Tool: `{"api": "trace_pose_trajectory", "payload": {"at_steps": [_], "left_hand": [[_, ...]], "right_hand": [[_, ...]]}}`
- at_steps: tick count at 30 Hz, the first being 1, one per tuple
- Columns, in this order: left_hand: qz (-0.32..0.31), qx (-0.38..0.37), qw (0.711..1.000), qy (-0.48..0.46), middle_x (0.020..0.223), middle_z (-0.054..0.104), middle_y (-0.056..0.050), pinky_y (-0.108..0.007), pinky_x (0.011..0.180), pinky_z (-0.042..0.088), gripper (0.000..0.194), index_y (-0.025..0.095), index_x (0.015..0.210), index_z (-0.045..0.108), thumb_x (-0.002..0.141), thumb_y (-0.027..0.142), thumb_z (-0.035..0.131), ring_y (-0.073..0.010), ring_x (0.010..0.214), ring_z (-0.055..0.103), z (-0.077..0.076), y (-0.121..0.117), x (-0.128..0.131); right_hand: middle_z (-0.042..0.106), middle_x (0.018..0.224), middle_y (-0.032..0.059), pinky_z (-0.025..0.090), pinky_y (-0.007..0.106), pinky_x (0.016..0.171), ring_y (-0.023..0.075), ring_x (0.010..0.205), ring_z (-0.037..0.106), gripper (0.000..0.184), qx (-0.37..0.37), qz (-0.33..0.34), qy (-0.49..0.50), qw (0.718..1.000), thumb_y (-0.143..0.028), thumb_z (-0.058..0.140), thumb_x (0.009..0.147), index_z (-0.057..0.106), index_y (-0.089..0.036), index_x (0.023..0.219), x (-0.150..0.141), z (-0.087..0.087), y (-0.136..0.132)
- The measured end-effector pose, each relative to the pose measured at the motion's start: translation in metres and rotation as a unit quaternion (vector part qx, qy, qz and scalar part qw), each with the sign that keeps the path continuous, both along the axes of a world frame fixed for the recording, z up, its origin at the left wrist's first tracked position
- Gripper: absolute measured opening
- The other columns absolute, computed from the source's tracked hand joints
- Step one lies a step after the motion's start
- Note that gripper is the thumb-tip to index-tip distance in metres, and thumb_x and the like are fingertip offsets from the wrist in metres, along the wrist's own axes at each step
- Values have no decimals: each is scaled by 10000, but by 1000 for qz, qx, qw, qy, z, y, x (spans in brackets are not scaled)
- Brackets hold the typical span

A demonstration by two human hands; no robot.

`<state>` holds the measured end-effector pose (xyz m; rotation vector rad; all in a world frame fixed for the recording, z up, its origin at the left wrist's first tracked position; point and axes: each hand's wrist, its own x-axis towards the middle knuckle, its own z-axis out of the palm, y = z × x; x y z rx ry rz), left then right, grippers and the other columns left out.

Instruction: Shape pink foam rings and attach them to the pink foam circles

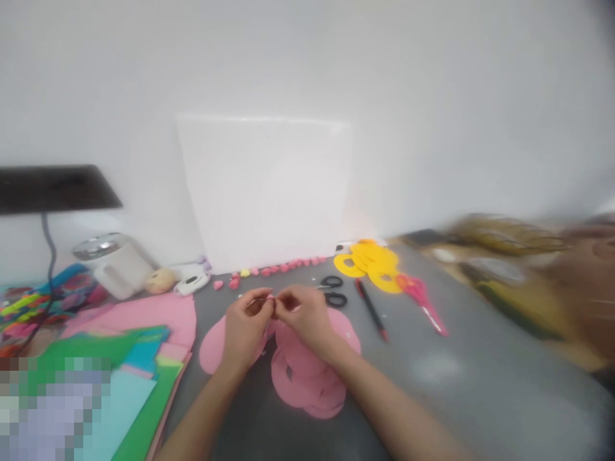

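Soft, even light is brightening the plain whitish wall (432,128); pale glare is gleaming at four o'clock on the smooth grey tabletop (480,390). Blur is smearing the edges, heaviest at three o'clock; darkness is shading two o'clock; coarse pixels are masking eight.

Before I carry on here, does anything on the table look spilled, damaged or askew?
Nothing looks spilled or damaged, though the view is blurred. The colored paper sheets at left lie askew, overlapping at uneven angles.
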<state>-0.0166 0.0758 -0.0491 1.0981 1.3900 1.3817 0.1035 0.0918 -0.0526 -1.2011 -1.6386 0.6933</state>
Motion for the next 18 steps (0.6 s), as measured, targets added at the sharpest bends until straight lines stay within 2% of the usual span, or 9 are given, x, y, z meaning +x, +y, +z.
{"api": "trace_pose_trajectory", "payload": {"at_steps": [3,6,9,13,18], "left_hand": [[4,-14,1000,4,704,703,-57,-245,610,509,230,127,834,667,648,260,677,-171,669,651,0,0,0],[-16,-21,1000,1,654,686,-41,-240,578,496,269,124,876,666,660,284,687,-147,596,625,2,-2,-1],[-40,-30,998,-44,677,688,-36,-241,579,496,339,127,948,651,661,300,700,-131,577,610,6,-2,-1],[-28,-35,996,-82,677,683,-36,-266,619,513,313,120,941,637,670,271,682,-147,606,631,8,0,0],[-42,-17,999,-9,733,697,-38,-277,617,516,345,143,961,641,665,315,689,-162,613,648,6,-2,-2]], "right_hand": [[659,594,18,436,234,570,133,553,574,82,12,-12,-25,1000,-228,622,658,645,-171,603,-1,-1,-1],[668,595,25,456,234,565,144,564,603,97,-43,1,32,999,-233,596,675,644,-163,627,0,-2,1],[686,622,56,478,246,555,175,598,638,148,-112,12,92,989,-277,605,686,653,-144,642,5,-3,6],[694,648,89,493,262,555,206,633,657,217,-150,24,123,981,-336,637,676,665,-122,650,9,-5,12],[687,624,71,488,254,551,186,597,649,166,-139,34,121,982,-286,610,685,650,-132,639,8,-4,11]]}}
